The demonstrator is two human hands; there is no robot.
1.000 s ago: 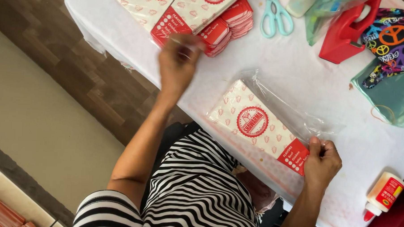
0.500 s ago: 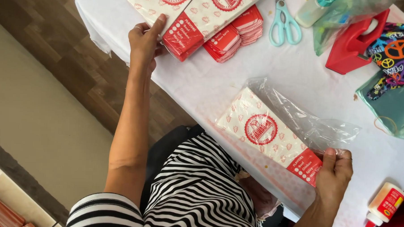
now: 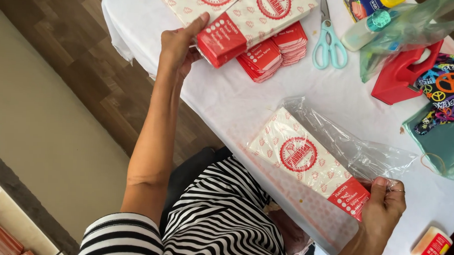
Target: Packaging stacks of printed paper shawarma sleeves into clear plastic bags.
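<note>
My left hand [image 3: 178, 43] grips the red end of a stack of flat cream-and-red paper bags [image 3: 251, 15] at the table's far left. More red-ended bags [image 3: 269, 56] lie fanned out under that stack. My right hand [image 3: 382, 206] pinches the red end of another bundle of paper bags [image 3: 306, 158], which lies flat near the table's front edge. A clear plastic bag [image 3: 352, 144] lies partly over that bundle and spreads out behind it.
A white cloth [image 3: 228, 100] covers the table. Light-blue scissors [image 3: 329, 41], a red tape dispenser [image 3: 402, 76], a small bottle [image 3: 363, 29], patterned fabric [image 3: 447, 92] and a teal bag [image 3: 445, 147] sit behind. A glue bottle [image 3: 430, 248] lies at the front right.
My left hand has moved from the table's middle out to the far stack of paper bags and taken hold of its end. My right hand stays on the near bundle.
</note>
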